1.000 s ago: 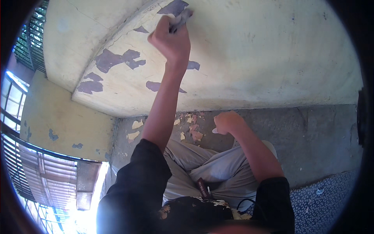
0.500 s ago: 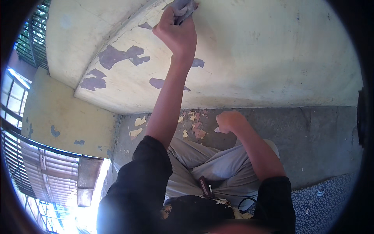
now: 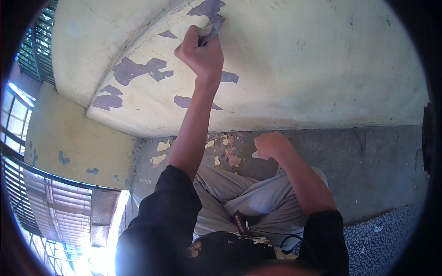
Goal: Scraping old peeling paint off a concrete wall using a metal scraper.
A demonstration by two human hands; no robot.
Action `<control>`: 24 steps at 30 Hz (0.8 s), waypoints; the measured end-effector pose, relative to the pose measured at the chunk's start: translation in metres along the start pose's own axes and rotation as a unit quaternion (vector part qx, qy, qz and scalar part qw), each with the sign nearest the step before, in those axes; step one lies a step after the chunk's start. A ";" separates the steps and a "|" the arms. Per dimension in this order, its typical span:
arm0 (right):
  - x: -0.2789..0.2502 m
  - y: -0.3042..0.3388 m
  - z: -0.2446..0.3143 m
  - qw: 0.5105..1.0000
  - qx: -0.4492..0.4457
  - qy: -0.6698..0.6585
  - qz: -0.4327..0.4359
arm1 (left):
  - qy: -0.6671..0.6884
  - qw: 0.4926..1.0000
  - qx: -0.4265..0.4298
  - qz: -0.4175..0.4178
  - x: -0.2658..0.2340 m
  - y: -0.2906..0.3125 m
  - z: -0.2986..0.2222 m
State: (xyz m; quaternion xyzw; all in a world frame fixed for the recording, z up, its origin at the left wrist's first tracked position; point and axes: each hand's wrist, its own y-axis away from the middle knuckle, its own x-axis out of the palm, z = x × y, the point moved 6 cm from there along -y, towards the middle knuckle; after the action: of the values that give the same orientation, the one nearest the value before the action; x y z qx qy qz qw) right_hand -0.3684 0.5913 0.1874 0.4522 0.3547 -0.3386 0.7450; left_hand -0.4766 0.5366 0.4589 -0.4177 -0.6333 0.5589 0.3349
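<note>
Up by the top bare patch (image 3: 207, 7) on the yellow wall (image 3: 299, 60), the left hand (image 3: 201, 53) has its fingers curled in tight, knuckles beside the broken paint. That corner is dim and the fingers block it, so I honestly can't tell if they're gripping anything. The arm is nearly straight, probably because sitting cross-legged makes that spot a stretch. The right hand (image 3: 272, 145) is low over the floor (image 3: 377, 170), closed around a small pale piece (image 3: 256, 155), forearm above the knee, likely just an easy parking place. Paint flakes (image 3: 234, 160) lie along the foot of the wall, under more bare patches.
</note>
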 end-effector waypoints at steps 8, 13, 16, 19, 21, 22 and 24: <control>-0.002 0.004 0.002 1.000 -0.001 0.000 0.007 | 0.119 0.989 -0.041 0.078 0.023 -0.027 -0.026; -0.007 0.009 0.000 1.000 -0.001 -0.009 -0.008 | 0.061 0.992 -0.060 0.093 0.016 -0.022 -0.023; -0.002 0.006 0.005 1.000 0.005 0.005 0.011 | 0.112 0.985 -0.106 0.077 0.012 -0.012 -0.018; 0.002 0.000 0.004 1.000 0.013 -0.004 0.022 | 0.181 0.979 -0.083 0.046 0.023 -0.024 -0.025; 0.001 0.004 0.003 1.000 0.003 -0.002 0.012 | 0.134 0.986 -0.082 0.059 0.023 -0.023 -0.025; -0.001 0.005 0.002 1.000 -0.004 -0.002 0.001 | 0.090 0.990 -0.080 0.072 0.024 -0.023 -0.024; -0.001 0.005 0.002 1.000 -0.006 -0.003 -0.004 | 0.060 0.994 -0.058 0.068 0.019 -0.013 -0.015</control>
State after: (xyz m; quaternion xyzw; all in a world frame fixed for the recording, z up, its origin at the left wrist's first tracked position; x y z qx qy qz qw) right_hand -0.3647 0.5918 0.1912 0.4455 0.3559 -0.3407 0.7475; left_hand -0.4733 0.5601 0.4730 -0.5116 -0.6132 0.5165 0.3090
